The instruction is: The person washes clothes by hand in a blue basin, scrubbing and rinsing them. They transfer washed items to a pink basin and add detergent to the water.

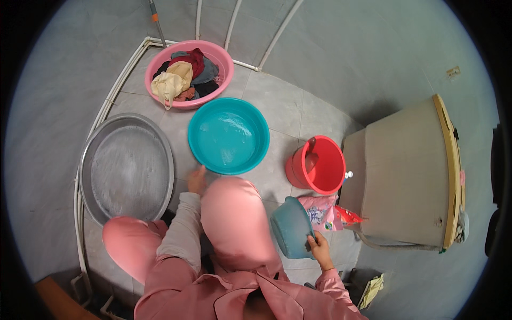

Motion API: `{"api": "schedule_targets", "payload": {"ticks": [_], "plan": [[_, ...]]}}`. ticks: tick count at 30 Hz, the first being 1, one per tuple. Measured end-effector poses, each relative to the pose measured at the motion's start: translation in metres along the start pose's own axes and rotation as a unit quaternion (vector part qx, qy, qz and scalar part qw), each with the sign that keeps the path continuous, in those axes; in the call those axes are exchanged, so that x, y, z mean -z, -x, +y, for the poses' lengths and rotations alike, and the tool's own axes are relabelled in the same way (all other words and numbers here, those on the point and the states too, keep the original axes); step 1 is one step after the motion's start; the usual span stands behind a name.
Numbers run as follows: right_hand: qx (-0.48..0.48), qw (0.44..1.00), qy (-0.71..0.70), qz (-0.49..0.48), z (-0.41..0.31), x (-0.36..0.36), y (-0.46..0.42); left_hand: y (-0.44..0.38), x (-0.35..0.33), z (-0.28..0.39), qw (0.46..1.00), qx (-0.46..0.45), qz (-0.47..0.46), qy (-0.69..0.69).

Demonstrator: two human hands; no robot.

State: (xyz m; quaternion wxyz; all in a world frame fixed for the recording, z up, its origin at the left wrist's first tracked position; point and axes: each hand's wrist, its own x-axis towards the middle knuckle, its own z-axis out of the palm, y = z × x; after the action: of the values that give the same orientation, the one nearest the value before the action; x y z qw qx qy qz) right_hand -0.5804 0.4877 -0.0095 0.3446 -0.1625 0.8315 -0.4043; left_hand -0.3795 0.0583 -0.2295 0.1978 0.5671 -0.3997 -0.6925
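My right hand [320, 251] grips the rim of a translucent teal plastic basin [291, 230], which is tilted on its side beside my right knee. My left hand [197, 181] is blurred just below the near rim of a turquoise plastic basin [229, 136]; its grip, if any, cannot be made out. Shallow, wet-looking liquid glints inside the turquoise basin. Left of it, a large metal basin [127, 172] holds what looks like sudsy water. Beyond both, a pink plastic tub [224, 68] contains a pile of clothes [180, 78] in cream, dark red, grey and black.
A red bucket [294, 170] with a dipper inside stands right of the turquoise basin. Pink and red plastic packets [322, 212] lie near it. A covered washing machine or similar appliance [404, 176] stands at the right wall. White pipes [108, 102] follow the left wall; a pole [158, 28] leans behind the tub.
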Motion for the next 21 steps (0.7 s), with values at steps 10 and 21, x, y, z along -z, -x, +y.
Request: {"api": "schedule_targets", "payload": {"ticks": [10,21], "plan": [[-0.005,0.997,-0.056,0.047,-0.039,-0.036,-0.067,-0.053,-0.060,-0.014,0.945,0.179,0.019,0.274],[0.192,0.966,0.112,0.135,-0.125,-0.058,-0.147,-0.033,-0.004,-0.027,0.964,0.144,0.053,0.219]]}}
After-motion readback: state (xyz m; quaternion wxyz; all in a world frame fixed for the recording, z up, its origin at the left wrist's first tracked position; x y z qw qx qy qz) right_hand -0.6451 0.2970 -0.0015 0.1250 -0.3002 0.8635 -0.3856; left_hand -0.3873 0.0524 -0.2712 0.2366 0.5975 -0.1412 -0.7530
